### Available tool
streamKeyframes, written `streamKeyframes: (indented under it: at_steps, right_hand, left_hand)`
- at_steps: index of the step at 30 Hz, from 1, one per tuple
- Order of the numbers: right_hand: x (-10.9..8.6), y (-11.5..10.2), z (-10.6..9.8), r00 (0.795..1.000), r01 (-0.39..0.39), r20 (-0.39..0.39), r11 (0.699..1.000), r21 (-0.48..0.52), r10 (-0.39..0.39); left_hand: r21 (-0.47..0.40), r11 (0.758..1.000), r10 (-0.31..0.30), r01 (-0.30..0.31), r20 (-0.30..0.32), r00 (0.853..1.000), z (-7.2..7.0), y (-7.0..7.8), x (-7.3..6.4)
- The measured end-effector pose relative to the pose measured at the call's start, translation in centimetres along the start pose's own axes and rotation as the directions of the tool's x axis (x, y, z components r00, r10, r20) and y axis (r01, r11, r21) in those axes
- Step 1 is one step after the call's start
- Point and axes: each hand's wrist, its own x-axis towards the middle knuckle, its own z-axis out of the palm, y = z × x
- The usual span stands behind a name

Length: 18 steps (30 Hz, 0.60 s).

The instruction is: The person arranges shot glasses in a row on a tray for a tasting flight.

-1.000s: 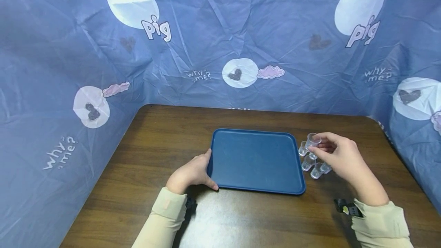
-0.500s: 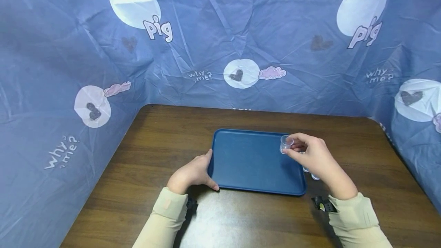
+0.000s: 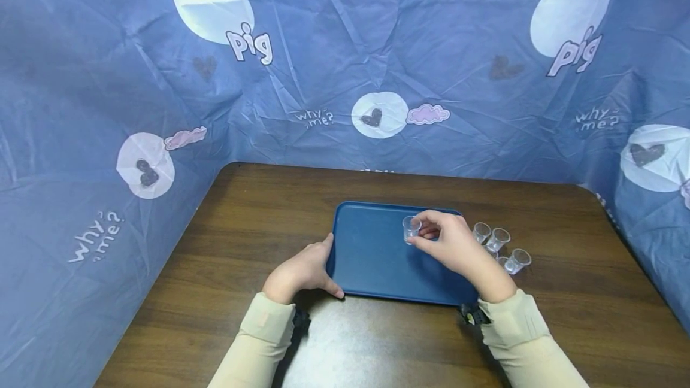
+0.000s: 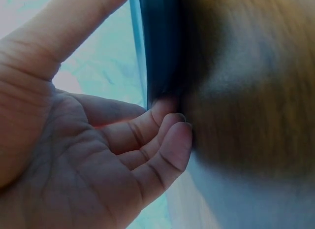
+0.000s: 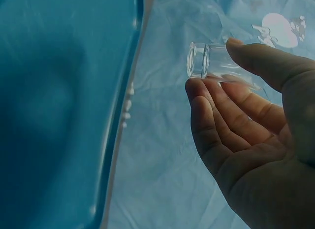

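My right hand [image 3: 450, 241] pinches a small clear shot glass [image 3: 412, 230] between thumb and fingers, above the right half of a blue tray [image 3: 372, 256]. In the right wrist view, the thick base of the shot glass [image 5: 198, 60] points away from the palm, and the thumb lies along its side. My left hand [image 3: 302, 271] holds the tray at its front left corner, thumb at the front edge and fingers along the left side. In the left wrist view, half-curled fingers [image 4: 147, 145] meet the tray's outer wall [image 4: 160, 51].
Several more clear shot glasses [image 3: 498, 239] stand close together on the wooden table [image 3: 259, 214], just right of the tray. Behind the table and along its sides hangs a blue patterned cloth [image 3: 302, 76].
My right hand has carried the shot glass leftward from the group beside the tray to above the tray. The left hand and tray have stayed put.
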Motion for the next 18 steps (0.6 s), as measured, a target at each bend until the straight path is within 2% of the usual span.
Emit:
streamKeyframes:
  at_steps: [5,18]
  right_hand:
    - [0.8,-0.5,1.4,0.999,-0.016,0.05,1.0,0.016,0.015]
    - [2.8,-1.1,5.5,0.994,-0.006,0.113,1.0,0.001,0.006]
  left_hand:
    - [0.007,1.0,0.001,-0.001,-0.001,1.0,0.0,0.1,0.0]
    - [0.002,1.0,-0.009,0.009,-0.004,1.0,0.0,0.0,0.0]
